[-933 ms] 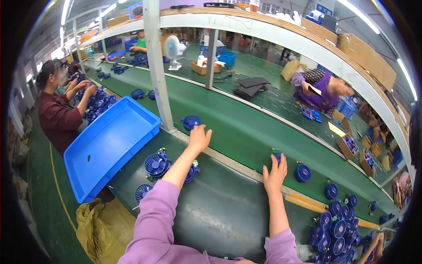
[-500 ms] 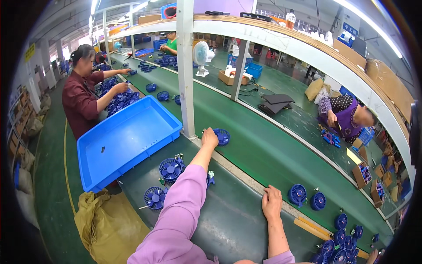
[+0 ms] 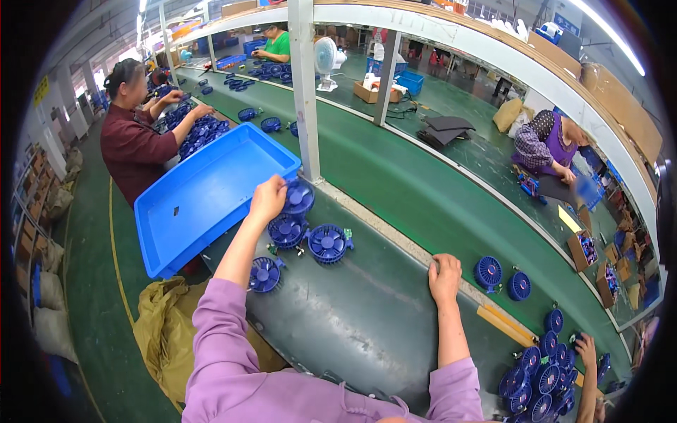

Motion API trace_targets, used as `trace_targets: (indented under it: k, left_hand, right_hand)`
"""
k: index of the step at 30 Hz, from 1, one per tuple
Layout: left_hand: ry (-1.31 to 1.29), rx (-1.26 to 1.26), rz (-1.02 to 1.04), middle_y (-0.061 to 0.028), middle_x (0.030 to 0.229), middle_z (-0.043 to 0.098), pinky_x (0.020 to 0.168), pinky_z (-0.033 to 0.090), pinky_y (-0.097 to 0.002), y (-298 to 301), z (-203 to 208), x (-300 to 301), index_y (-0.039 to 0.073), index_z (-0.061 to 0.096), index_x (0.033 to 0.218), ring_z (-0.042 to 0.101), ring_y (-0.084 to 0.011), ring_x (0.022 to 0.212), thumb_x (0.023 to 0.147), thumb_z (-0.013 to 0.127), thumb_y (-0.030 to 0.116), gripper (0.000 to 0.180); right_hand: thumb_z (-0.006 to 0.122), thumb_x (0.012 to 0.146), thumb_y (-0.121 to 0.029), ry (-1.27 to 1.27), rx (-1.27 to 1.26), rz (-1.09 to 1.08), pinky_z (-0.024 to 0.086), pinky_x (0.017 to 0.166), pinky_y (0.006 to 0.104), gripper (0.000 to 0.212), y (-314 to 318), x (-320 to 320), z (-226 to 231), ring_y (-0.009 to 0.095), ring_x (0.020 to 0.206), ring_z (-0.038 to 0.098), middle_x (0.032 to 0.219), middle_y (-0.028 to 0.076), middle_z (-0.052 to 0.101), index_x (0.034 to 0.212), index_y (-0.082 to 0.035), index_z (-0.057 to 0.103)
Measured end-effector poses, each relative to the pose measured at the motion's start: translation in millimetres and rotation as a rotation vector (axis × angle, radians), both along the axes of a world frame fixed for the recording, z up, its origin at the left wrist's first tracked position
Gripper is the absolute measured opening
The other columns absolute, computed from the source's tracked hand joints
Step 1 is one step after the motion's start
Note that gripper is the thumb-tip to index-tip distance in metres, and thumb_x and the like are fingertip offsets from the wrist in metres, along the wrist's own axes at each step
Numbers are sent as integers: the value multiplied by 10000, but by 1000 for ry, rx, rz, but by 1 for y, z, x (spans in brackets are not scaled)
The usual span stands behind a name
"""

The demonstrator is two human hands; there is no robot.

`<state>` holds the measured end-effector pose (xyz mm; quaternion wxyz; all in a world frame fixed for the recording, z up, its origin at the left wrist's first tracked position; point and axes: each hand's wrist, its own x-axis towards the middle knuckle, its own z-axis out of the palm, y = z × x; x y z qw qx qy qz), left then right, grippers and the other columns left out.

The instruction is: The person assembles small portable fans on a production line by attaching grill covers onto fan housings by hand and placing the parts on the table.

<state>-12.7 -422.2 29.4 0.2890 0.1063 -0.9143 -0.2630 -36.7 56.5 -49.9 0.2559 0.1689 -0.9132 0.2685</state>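
Note:
My left hand [image 3: 267, 201] is closed on the rim of a blue fan head [image 3: 299, 197], slightly blurred, beside the corner of the blue tray. Just below it on the dark worktop [image 3: 352, 331] sit more blue fan heads, among them one with a small green circuit board [image 3: 328, 244] and another [image 3: 265, 275] nearer my left forearm. My right hand [image 3: 444, 278] lies on the strip between worktop and green belt, fingers loosely extended, holding nothing. Two fan heads [image 3: 488, 273] rest on the belt to its right.
The large blue tray [image 3: 211, 190] juts over the left side near a metal post [image 3: 305, 92]. Several fan heads are heaped at lower right, where another person's hand [image 3: 587, 349] reaches in. Co-workers sit at left, far back and right. A yellow-brown sack [image 3: 166, 338] lies below.
My left hand has brought the fan head from the green belt leftward to the worktop beside the tray. Another person's hand has reached into the lower-right heap. My right hand stays put.

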Motion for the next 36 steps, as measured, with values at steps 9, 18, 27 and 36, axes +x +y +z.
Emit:
trace_targets:
  k: [9, 18, 27, 36]
  left_hand:
    - [-55, 155, 68, -216, 1226, 616, 960, 470, -411, 12, -22, 104, 29, 563, 1280, 604, -343, 1133, 919, 611, 365, 495]
    - [-220, -45, -12, -228, 1374, 451, 1076, 383, -445, 51, -58, 197, 21, 373, 1443, 450, -392, 1273, 631, 860, 355, 1004]
    - [303, -126, 36, -239, 1413, 418, 1090, 346, -457, 21, 23, 91, 46, 383, 1436, 413, -407, 1305, 749, 796, 368, 863]
    - [-123, -80, -171, -190, 1387, 491, 1040, 433, -424, 9, -12, 32, 95, 429, 1413, 498, -365, 1265, 670, 850, 363, 895]
  right_hand:
    - [690, 802, -155, 31, 32, -74, 427, 905, 447, 213, 7, -5, -14, 307, 1055, 534, 1035, 89, 586, 1006, -118, 648]
    - [679, 831, -195, 56, 83, -126, 442, 885, 452, 222, 1, 1, -12, 309, 1045, 532, 1052, 95, 584, 1043, -130, 657]
    - [649, 857, -232, 41, 96, -145, 422, 977, 466, 333, 3, 19, -20, 336, 1097, 524, 1135, 144, 579, 1167, -110, 643]
    - [665, 840, -227, -7, 44, -157, 414, 993, 470, 328, -2, 18, -11, 329, 1107, 524, 1128, 131, 587, 1147, -111, 653]
